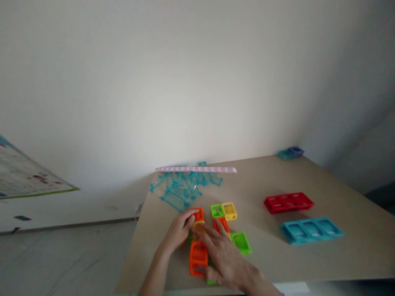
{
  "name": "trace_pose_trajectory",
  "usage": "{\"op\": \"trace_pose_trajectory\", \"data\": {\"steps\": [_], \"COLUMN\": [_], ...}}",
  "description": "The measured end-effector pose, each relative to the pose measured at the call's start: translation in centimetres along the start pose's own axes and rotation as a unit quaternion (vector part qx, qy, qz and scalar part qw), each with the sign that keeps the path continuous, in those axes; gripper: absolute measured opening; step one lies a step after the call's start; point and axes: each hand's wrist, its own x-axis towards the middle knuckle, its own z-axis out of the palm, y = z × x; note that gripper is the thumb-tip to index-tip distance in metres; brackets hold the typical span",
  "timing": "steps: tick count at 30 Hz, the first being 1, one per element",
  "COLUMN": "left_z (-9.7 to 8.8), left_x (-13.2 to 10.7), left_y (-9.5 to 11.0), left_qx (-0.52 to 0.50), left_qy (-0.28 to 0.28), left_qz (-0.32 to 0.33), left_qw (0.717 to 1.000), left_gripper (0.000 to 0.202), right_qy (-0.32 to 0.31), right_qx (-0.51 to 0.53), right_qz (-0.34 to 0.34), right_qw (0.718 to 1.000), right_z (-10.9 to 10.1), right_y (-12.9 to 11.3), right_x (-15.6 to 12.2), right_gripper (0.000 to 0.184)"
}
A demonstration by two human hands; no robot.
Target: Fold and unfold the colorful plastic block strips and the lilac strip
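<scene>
Near the front of the table, my left hand [177, 232] has its thumb and index finger closed on a small orange square block [200, 214]. My right hand [224, 255] lies over the neighbouring blocks with fingers spread. One fingertip is on a yellow block [200, 226], another by a second orange block [221, 224], and the thumb touches the lower orange block piece [198, 253]. A green block [217, 210] and a yellow block [229, 210] sit just beyond, with a larger green block [241, 243] on the right. Parts of the blocks are hidden under my hands.
Clear blue plastic pieces [177, 197] lie in a pile before a purple-and-white strip [197, 169] by the wall. A red three-cell block [289, 202] and a blue one [311, 231] are at right. Blue pieces [290, 153] stand in the far corner.
</scene>
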Motion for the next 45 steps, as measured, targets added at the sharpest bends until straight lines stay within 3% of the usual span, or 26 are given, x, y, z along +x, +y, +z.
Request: {"op": "trace_pose_trajectory", "data": {"steps": [6, 14, 22, 28, 32, 37, 41, 45], "left_z": [1.3, 2.6, 2.0, 0.9, 0.2, 0.3, 1.0, 1.5], "left_x": [2.6, 3.7, 2.8, 0.8, -1.8, -5.3, -7.1, -7.9], "left_y": [0.3, -0.3, -0.1, -0.4, 0.4, 2.6, 4.1, 5.1], "left_qx": [0.046, 0.039, -0.057, -0.159, -0.195, -0.270, -0.303, -0.311], "left_qy": [0.029, 0.095, 0.212, 0.283, 0.280, 0.221, 0.156, 0.150], "left_qz": [-0.007, -0.001, 0.015, -0.015, -0.035, -0.013, -0.003, 0.015], "left_qw": [0.998, 0.995, 0.975, 0.946, 0.940, 0.937, 0.940, 0.939], "left_gripper": [0.032, 0.023, 0.033, 0.042, 0.037, 0.027, 0.022, 0.019], "right_qy": [0.028, 0.033, 0.045, 0.045, 0.109, 0.235, 0.223, 0.217], "right_qx": [0.013, 0.018, 0.019, 0.041, 0.114, 0.201, 0.279, 0.405], "right_qz": [0.012, 0.029, 0.027, 0.039, 0.056, 0.141, 0.154, 0.188], "right_qw": [0.999, 0.999, 0.998, 0.997, 0.986, 0.941, 0.921, 0.868], "right_z": [0.9, 1.2, 1.5, 1.6, 1.0, 0.3, 0.3, 0.9], "right_y": [-0.2, -0.6, -0.1, 0.1, -0.3, -0.6, -0.8, -1.4], "right_x": [0.6, 0.7, 0.5, 0.6, 0.1, -1.2, -1.7, -1.8], "right_gripper": [0.059, 0.052, 0.051, 0.048, 0.040, 0.032, 0.037, 0.047]}}
